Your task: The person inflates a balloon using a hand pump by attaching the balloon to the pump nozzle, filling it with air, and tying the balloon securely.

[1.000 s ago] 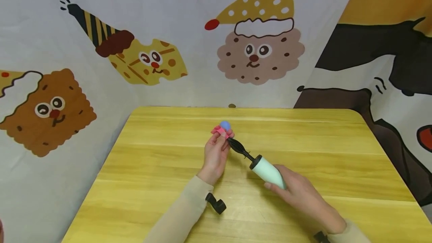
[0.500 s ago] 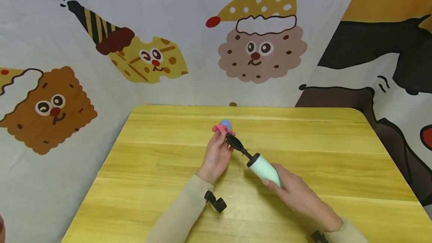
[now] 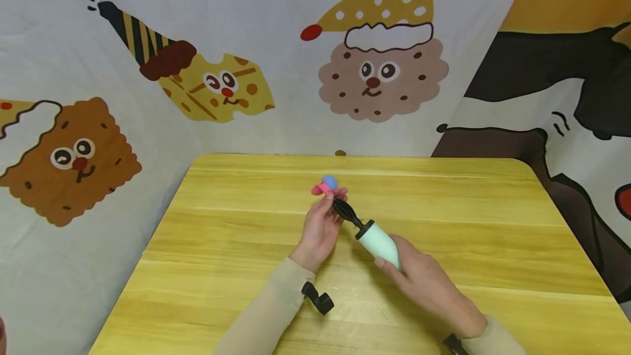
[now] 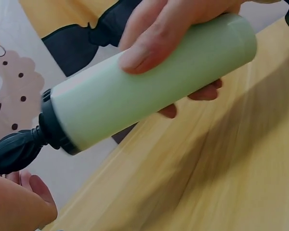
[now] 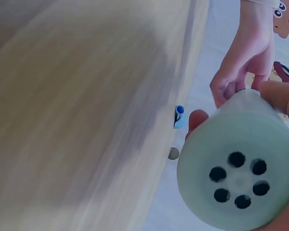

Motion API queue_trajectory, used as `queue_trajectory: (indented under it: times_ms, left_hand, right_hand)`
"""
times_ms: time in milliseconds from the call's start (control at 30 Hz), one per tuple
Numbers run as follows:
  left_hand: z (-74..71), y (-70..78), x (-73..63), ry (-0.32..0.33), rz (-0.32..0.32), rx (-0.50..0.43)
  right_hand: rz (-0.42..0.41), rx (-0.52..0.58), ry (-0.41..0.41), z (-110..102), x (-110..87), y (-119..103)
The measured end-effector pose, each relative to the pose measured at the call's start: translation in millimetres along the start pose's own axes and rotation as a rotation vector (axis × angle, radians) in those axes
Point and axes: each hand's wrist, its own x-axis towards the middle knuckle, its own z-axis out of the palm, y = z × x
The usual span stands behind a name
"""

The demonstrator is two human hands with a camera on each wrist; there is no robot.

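The right grip [image 3: 429,281] holds a mint-green cylinder [image 3: 377,243], interior hidden.

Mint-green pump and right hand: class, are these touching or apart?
Touching: the left wrist view shows the right hand wrapped around the mint-green pump, fingertips emerging below.

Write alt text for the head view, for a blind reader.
A person's right grip holds a pale green pump, its black front end at the left grip, which pinches a pink item above a wooden table. A small blue item shows beside the pink one; behind is a cartoon backdrop.
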Motion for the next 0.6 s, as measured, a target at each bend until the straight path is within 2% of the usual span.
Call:
queue_trajectory:
  times_ms: [267,600]
  left_hand:
    - [5.4,-9.1,-1.9,0.026,-0.035,0.035]
    - [3.8,2.1,-2.6,-0.040,-0.024,-0.036]
  right_hand:
    - [-0.006,-0.077,0.034,5,4.9,-6]
    - [0.008,-0.064,0.053,-1,6.0,-7]
